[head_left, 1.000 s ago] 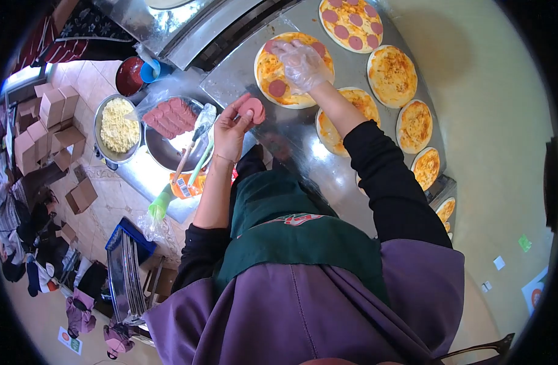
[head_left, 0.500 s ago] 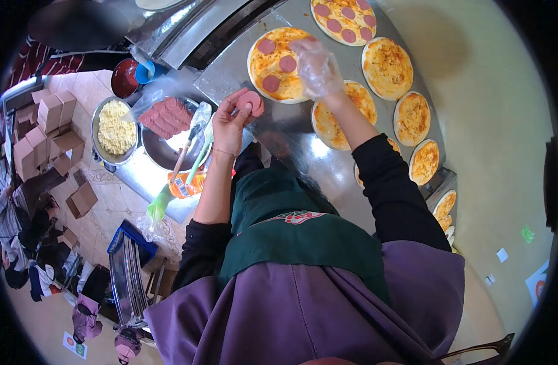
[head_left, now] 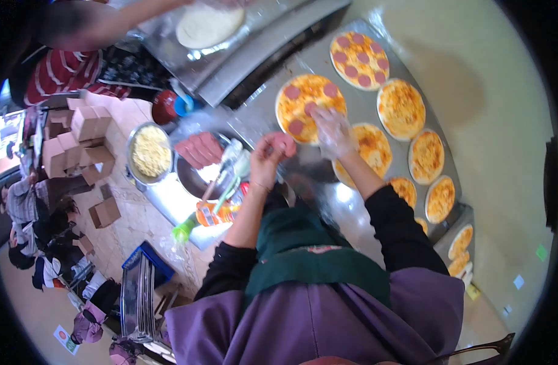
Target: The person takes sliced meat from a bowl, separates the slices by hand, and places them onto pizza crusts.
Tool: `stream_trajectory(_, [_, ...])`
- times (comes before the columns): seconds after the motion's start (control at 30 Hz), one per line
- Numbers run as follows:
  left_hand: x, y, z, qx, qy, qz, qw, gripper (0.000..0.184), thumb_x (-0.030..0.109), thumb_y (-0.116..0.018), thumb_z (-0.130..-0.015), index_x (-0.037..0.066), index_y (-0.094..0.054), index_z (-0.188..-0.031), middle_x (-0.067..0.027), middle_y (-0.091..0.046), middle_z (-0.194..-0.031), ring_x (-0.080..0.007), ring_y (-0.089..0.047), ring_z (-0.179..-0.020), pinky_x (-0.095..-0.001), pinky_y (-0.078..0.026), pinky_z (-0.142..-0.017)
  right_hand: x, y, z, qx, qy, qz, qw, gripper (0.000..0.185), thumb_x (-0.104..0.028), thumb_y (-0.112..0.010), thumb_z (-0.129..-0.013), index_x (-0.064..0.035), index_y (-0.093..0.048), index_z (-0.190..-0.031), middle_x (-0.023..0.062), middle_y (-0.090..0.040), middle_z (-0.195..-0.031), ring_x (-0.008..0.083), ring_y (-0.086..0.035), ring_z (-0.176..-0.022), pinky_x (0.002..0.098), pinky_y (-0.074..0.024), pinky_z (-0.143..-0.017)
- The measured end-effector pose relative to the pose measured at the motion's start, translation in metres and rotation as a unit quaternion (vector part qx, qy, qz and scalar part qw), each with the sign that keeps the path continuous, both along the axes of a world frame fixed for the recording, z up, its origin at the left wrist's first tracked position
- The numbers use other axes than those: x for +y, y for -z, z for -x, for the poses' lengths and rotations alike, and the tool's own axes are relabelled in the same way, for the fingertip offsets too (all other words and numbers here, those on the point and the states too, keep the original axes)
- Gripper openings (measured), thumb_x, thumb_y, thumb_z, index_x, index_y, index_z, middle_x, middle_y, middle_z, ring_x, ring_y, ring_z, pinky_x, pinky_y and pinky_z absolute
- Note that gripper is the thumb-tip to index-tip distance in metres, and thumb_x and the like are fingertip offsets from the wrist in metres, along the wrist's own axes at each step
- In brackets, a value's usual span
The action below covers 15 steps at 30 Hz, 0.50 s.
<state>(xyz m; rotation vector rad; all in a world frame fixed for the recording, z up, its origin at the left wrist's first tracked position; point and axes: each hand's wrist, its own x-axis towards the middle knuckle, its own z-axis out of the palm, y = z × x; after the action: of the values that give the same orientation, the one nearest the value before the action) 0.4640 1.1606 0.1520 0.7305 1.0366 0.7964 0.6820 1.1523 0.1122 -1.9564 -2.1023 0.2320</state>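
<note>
Pinched between the fingers of my bare left hand (head_left: 266, 159) is a small stack of pink sausage slices (head_left: 286, 144), held just off the near left edge of a cheese-topped pizza (head_left: 283, 109). Several sausage slices lie on that pizza. My right hand (head_left: 335, 135), in a clear plastic glove, is over the pizza's right side with fingers stretched out, close to the middle slice (head_left: 310, 109); I see nothing in it. Behind it stands a pizza with several slices (head_left: 363, 59). More pizzas topped with cheese only (head_left: 402, 109) lie to the right.
Left of me, a metal bowl of grated cheese (head_left: 151, 152) stands beside a bowl (head_left: 190, 177) with rows of sausage slices (head_left: 200, 149) and utensils. An orange packet (head_left: 212, 215) lies nearby. Another person's arm (head_left: 124, 21) reaches in near a dough round (head_left: 210, 27).
The view has shifted, so the scene sits lower and further right. My right hand has drawn back from the pizza's far right, where another sausage slice now lies. My left hand keeps its slices.
</note>
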Motion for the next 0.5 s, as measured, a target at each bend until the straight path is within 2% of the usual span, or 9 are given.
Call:
stream_trajectory(0.1, [-0.001, 0.002, 0.001, -0.022, 0.011, 0.007, 1.000, 0.023, 0.004, -0.057, -0.090, 0.004, -0.054, -0.113, -0.0044, -0.060, -0.103, -0.0172, -0.062, -0.093, -0.0313, -0.053, -0.081, 0.001, -0.027, 0.012, 0.037, 0.009, -0.028, 0.999, 0.036, -0.007, -0.053, -0.076, -0.0075, -0.060, -0.112, 0.0065, -0.058, -0.116, 0.0288, -0.054, -0.101, 0.0413, -0.0458, -0.086])
stream_trajectory(0.2, [-0.002, 0.008, 0.002, -0.031, 0.008, -0.011, 0.999, 0.020, 0.001, -0.057, -0.089, 0.007, -0.052, -0.108, -0.0031, -0.056, -0.104, -0.0158, -0.060, -0.093, -0.0326, -0.054, -0.079, 0.008, -0.023, 0.020, 0.082, -0.019, -0.051, 0.995, 0.030, -0.005, -0.054, -0.079, -0.0052, -0.061, -0.107, 0.0086, -0.061, -0.108, 0.0296, -0.057, -0.096, 0.0401, -0.0475, -0.083])
stream_trajectory(0.27, [-0.002, 0.002, 0.000, -0.030, 0.007, -0.022, 0.999, 0.020, -0.001, -0.056, -0.089, 0.006, -0.050, -0.106, -0.0036, -0.055, -0.104, -0.0162, -0.060, -0.093, -0.0329, -0.055, -0.078, 0.009, -0.035, 0.035, 0.336, 0.012, -0.091, 0.937, 0.022, -0.005, -0.058, -0.081, -0.0021, -0.063, -0.103, 0.0121, -0.063, -0.099, 0.0314, -0.060, -0.091, 0.0376, -0.0489, -0.081])
stream_trajectory(0.3, [-0.003, 0.003, -0.001, -0.027, -0.004, -0.032, 0.999, 0.020, -0.001, -0.056, -0.089, 0.006, -0.050, -0.106, -0.0036, -0.055, -0.104, -0.0162, -0.060, -0.093, -0.0329, -0.055, -0.078, 0.006, -0.044, 0.043, 0.340, -0.002, -0.096, 0.936, 0.022, -0.005, -0.058, -0.081, -0.0021, -0.063, -0.103, 0.0121, -0.063, -0.099, 0.0314, -0.060, -0.091, 0.0376, -0.0489, -0.081])
stream_trajectory(0.37, [-0.004, 0.012, -0.001, -0.083, -0.007, -0.033, 0.996, 0.019, -0.002, -0.055, -0.089, 0.007, -0.049, -0.106, -0.0038, -0.055, -0.102, -0.0154, -0.060, -0.091, -0.0314, -0.055, -0.076, 0.000, -0.065, 0.056, 0.456, 0.025, -0.067, 0.887, 0.018, -0.007, -0.064, -0.081, -0.0002, -0.064, -0.098, 0.0149, -0.063, -0.092, 0.0328, -0.062, -0.088, 0.0364, -0.0497, -0.079])
stream_trajectory(0.4, [-0.005, 0.014, 0.000, -0.082, -0.015, -0.040, 0.996, 0.019, -0.002, -0.055, -0.089, 0.007, -0.049, -0.106, -0.0038, -0.055, -0.102, -0.0154, -0.060, -0.091, -0.0314, -0.055, -0.076, -0.002, -0.078, 0.059, 0.458, 0.013, -0.068, 0.886, 0.018, -0.007, -0.064, -0.081, -0.0002, -0.064, -0.098, 0.0149, -0.063, -0.092, 0.0328, -0.062, -0.088, 0.0364, -0.0497, -0.079])
stream_trajectory(0.47, [-0.002, 0.014, 0.004, -0.073, 0.015, -0.024, 0.997, 0.020, -0.002, -0.054, -0.089, 0.007, -0.048, -0.106, -0.0043, -0.055, -0.101, -0.0145, -0.059, -0.091, -0.0295, -0.055, -0.077, -0.002, -0.100, 0.066, 0.328, -0.076, -0.108, 0.935, 0.019, -0.007, -0.066, -0.080, -0.0008, -0.065, -0.097, 0.0152, -0.063, -0.093, 0.0322, -0.062, -0.089, 0.0368, -0.0501, -0.079])
stream_trajectory(0.5, [-0.001, 0.008, 0.005, -0.052, 0.026, -0.020, 0.998, 0.021, 0.000, -0.057, -0.088, 0.007, -0.047, -0.104, -0.0007, -0.049, -0.098, -0.0140, -0.058, -0.092, -0.0314, -0.055, -0.082, -0.005, -0.099, 0.069, 0.324, -0.072, -0.098, 0.938, 0.017, -0.007, -0.067, -0.078, -0.0016, -0.066, -0.095, 0.0140, -0.063, -0.095, 0.0311, -0.062, -0.089, 0.0373, -0.0506, -0.078])
